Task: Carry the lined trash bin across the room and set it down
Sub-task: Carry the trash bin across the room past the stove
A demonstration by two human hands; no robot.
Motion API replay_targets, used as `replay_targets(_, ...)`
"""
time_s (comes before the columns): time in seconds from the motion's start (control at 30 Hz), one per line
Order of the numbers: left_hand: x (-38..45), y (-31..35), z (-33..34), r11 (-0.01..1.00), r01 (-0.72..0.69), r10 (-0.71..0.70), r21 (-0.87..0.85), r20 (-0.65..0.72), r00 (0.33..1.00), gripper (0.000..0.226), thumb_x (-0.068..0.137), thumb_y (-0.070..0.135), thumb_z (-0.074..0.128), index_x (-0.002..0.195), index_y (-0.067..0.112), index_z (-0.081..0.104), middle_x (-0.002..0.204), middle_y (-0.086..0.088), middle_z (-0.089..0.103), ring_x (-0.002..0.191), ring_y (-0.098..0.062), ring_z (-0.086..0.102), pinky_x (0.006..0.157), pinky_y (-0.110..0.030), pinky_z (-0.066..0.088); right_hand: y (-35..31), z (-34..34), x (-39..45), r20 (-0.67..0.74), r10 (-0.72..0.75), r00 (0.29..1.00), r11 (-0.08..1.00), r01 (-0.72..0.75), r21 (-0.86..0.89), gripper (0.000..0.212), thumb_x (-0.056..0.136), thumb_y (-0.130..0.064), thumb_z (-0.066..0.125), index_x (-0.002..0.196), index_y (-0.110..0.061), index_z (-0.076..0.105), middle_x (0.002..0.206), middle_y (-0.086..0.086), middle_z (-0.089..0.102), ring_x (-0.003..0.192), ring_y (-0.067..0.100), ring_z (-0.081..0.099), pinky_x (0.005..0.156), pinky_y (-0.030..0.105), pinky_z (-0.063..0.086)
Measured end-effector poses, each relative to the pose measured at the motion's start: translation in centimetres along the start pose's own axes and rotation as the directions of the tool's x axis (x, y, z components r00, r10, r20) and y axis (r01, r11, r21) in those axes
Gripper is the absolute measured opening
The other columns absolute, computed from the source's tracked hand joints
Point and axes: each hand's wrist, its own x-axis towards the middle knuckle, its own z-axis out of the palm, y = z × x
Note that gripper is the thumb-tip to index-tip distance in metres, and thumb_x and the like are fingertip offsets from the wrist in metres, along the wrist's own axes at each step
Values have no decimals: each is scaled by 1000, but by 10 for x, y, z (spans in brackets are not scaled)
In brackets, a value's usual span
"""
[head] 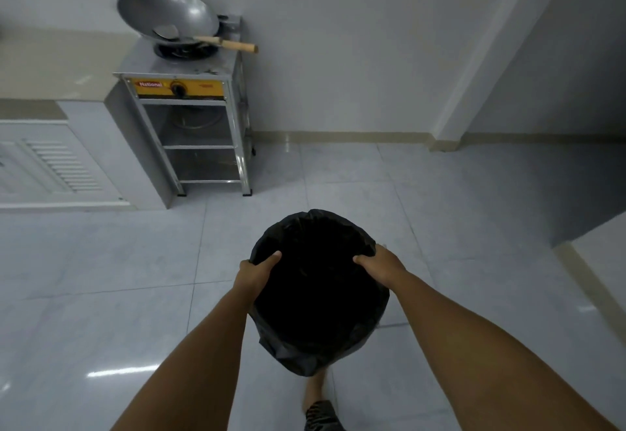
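Note:
The trash bin, lined with a black bag that folds over its rim and covers its outside, hangs above the tiled floor in front of me. My left hand grips the left side of the rim, thumb inside. My right hand grips the right side of the rim the same way. The bin's inside is dark and I cannot see its contents. My leg and foot show just below the bin.
A metal gas stove stand with a wok on top stands against the far wall at the left. A counter with a louvred cabinet door lies left of it. A wall corner juts out at the right.

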Motion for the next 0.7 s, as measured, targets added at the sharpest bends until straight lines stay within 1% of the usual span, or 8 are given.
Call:
replay_targets(0.17, 54, 49, 7, 999, 30, -31, -35, -26, 999, 90, 83, 53, 70, 148, -1, 40, 145, -24, 53, 131, -43, 52, 112, -54, 42, -45, -25, 76, 41, -22, 999, 999, 24, -31, 54, 89, -37, 62, 140, -20, 55, 131, 10, 64, 111, 30, 62, 88, 35, 47)
replay_targets(0.23, 78, 75, 11, 997, 51, -52, -50, -34, 998, 91, 82, 55, 70, 147, -1, 41, 144, -23, 54, 130, -43, 54, 111, -54, 43, -66, -38, 108, 58, -12, 998, 999, 15, -48, 54, 89, -37, 62, 140, -19, 55, 131, 11, 65, 115, 31, 62, 93, 37, 49)
replay_targets(0.33, 109, 113, 16, 997, 38, -40, -67, -32, 999, 91, 82, 56, 70, 148, 0, 41, 144, -22, 54, 130, -42, 53, 111, -54, 43, -98, -58, 154, 59, -26, 998, 997, 30, -66, 57, 89, -38, 62, 142, -18, 53, 135, 12, 63, 119, 33, 61, 100, 40, 49)
replay_targets(0.4, 134, 135, 18, 997, 28, -32, -78, -50, 998, 90, 83, 55, 69, 148, 1, 40, 145, -22, 53, 131, -42, 53, 111, -53, 43, -119, -68, 183, 57, -46, 997, 996, 50, -79, 59, 89, -38, 61, 143, -19, 51, 135, 11, 62, 120, 33, 60, 99, 39, 49)
replay_targets(0.5, 169, 166, 22, 995, 27, -33, -98, -63, 997, 87, 84, 53, 69, 147, 1, 41, 144, -22, 54, 130, -42, 54, 108, -50, 45, -149, -81, 224, 77, -75, 994, 992, 82, -91, 58, 89, -36, 60, 143, -20, 50, 134, 11, 62, 117, 31, 61, 93, 37, 49)
replay_targets(0.57, 197, 189, 25, 994, 22, -28, -103, -63, 998, 86, 85, 53, 68, 147, 1, 40, 144, -22, 53, 130, -41, 53, 108, -50, 44, -167, -91, 257, 77, -78, 994, 992, 85, -98, 58, 89, -36, 60, 144, -20, 50, 134, 11, 62, 117, 32, 61, 95, 37, 49)
replay_targets(0.7, 260, 234, 31, 995, 24, -30, -94, -56, 998, 86, 87, 52, 66, 150, 1, 37, 149, -21, 49, 135, -41, 49, 112, -50, 40, -202, -107, 325, 87, -90, 992, 990, 98, -102, 57, 90, -36, 60, 144, -20, 51, 134, 11, 62, 116, 32, 61, 96, 39, 50)
